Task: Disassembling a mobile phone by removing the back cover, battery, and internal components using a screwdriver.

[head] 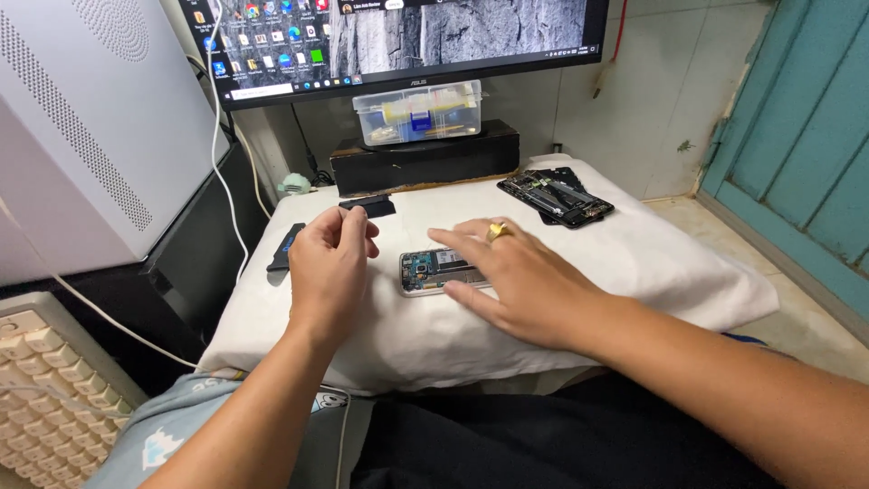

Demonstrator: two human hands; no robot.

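Hands rest on a white cloth-covered pad. Right hand, wearing a gold ring, lies flat with fingers spread, pressing down on the lower right part of an opened phone whose internal boards face up. Left hand is loosely curled just left of the phone; whether its fingertips pinch anything cannot be told. Dark flat piece lies beyond the left hand, and a dark tool at the pad's left edge. Second opened phone, black, lies at the far right. Clear plastic box, lid closed, holds small sorted parts, yellow and blue among them; it sits on a dark block under the monitor.
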